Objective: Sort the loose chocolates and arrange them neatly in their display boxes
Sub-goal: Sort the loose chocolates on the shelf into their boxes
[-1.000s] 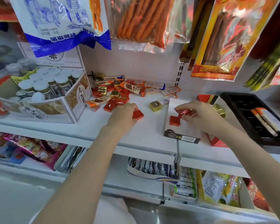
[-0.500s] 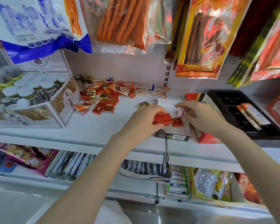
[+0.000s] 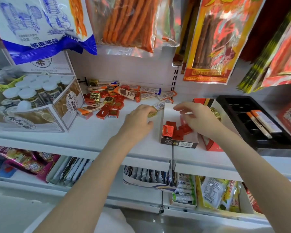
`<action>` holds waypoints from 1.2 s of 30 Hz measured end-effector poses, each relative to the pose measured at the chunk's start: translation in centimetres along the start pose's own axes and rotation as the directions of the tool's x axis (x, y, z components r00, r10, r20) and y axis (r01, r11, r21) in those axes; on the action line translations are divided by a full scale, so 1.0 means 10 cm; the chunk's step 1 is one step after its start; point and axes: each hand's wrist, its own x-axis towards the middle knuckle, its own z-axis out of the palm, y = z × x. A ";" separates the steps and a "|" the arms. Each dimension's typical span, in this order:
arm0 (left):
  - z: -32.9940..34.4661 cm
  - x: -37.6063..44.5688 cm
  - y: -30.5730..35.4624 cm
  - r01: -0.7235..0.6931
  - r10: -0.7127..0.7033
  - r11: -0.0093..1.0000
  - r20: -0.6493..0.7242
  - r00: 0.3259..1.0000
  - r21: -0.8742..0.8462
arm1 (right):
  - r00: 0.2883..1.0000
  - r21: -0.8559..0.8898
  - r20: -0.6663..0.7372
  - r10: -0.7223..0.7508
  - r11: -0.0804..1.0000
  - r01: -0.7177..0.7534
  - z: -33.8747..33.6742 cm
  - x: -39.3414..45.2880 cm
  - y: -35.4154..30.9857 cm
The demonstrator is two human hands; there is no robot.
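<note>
Chocolates (image 3: pixel 107 100) lay in a loose heap on the white shelf (image 3: pixel 91 128), far and left of both hands: orange-wrapped bars, red foil squares and a few gold ones mixed together. Judged by their look, they were light, small and stiff, the foil slick and easily creased, so each was best pinched by its opposite edges. Right of the heap stood the white display box (image 3: pixel 170 110), with a handful of red squares (image 3: pixel 176 130) gathered at its near end, one tipped up on edge. The left hand (image 3: pixel 138 120) rested on the shelf just beside the box's left wall, fingers loosely bent and holding nothing, a gold piece (image 3: pixel 151 114) at its fingertips. The right hand (image 3: pixel 196 118) hovered over the box with fingers spread and relaxed, close above the red squares, grasping none that could be seen.
</note>
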 end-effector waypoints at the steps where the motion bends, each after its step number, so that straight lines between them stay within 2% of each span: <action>1: -0.04 -0.01 -0.08 0.040 -0.040 0.997 0.004 0.999 0.069 | 1.000 0.025 0.010 -0.017 1.000 0.016 0.06 0.07 -0.04; 4: -0.14 -0.05 -0.35 0.161 -0.161 0.964 -0.018 0.987 0.213 | 0.993 0.005 0.059 -0.102 0.995 0.102 0.29 0.34 -0.15; 6: -0.20 -0.08 -0.52 0.236 -0.234 0.936 -0.039 0.972 0.263 | 0.980 -0.116 0.125 -0.155 0.979 0.169 0.47 0.53 -0.20; 9: -0.24 -0.13 -0.70 0.317 -0.333 0.883 -0.012 0.943 0.347 | 0.951 -0.303 0.283 -0.124 0.929 0.211 0.70 0.73 -0.23; 11: -0.24 -0.15 -0.76 0.354 -0.385 0.881 0.042 0.922 0.315 | 0.947 -0.319 0.293 -0.131 0.920 0.226 0.78 0.78 -0.23; 17: -0.29 -0.17 -0.80 0.193 -0.237 0.946 0.150 0.960 0.261 | 0.934 -0.094 0.259 -0.246 0.956 0.278 0.89 0.89 -0.36; 19: -0.34 -0.19 -0.85 0.153 -0.179 0.973 0.150 0.972 0.175 | 0.901 -0.120 0.345 -0.263 0.940 0.321 0.97 0.98 -0.44; 21: -0.39 -0.21 -0.91 0.141 -0.149 0.987 0.104 0.983 0.081 | 0.864 -0.231 0.438 -0.250 0.897 0.376 1.06 1.10 -0.52; 25: -0.45 -0.17 -0.95 0.206 -0.206 0.978 -0.007 0.978 0.026 | 0.813 -0.329 0.528 -0.244 0.824 0.461 1.14 1.25 -0.62; 27: -0.41 -0.13 -0.94 0.251 -0.251 0.968 0.050 0.967 0.012 | 0.825 -0.289 0.505 -0.252 0.851 0.437 1.10 1.24 -0.64; 29: -0.35 -0.12 -0.89 0.275 -0.283 0.958 0.104 0.953 0.084 | 0.835 -0.252 0.478 -0.271 0.869 0.426 1.03 1.19 -0.63; 32: -0.28 -0.11 -0.82 0.241 -0.256 0.956 0.072 0.964 0.164 | 0.837 -0.216 0.473 -0.273 0.886 0.411 0.95 1.08 -0.54; 36: -0.29 -0.12 -0.84 0.204 -0.210 0.973 0.055 0.976 0.106 | 0.856 -0.125 0.437 -0.278 0.923 0.364 0.88 0.93 -0.48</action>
